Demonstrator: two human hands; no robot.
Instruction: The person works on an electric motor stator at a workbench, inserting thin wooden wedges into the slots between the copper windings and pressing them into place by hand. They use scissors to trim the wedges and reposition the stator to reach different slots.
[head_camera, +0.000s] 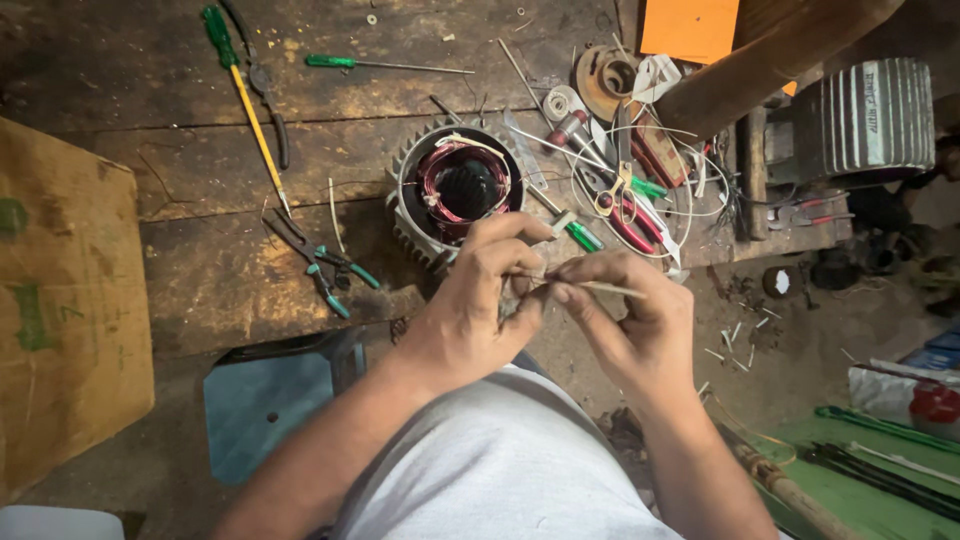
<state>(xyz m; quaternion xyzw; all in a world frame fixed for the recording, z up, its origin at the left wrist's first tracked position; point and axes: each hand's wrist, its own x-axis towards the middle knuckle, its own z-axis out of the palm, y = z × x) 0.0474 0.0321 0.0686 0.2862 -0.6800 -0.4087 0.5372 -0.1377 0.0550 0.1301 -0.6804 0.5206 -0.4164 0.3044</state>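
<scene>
My left hand (478, 300) and my right hand (632, 318) meet just in front of a finned motor stator (458, 186) with copper-red windings, which stands on a worn wooden bench (180, 120). Both hands pinch a thin pale sleeve or wire (608, 289) between fingertips; its free end sticks out to the right over my right hand. The left fingers are curled close to the stator's near rim.
Green-handled pliers (330, 272), a yellow screwdriver (250, 105) and a green one (375, 65) lie on the bench's left part. Scissors (620, 190), wires and small parts crowd the right. A ribbed motor housing (865, 118) stands far right, cardboard (65, 300) at left.
</scene>
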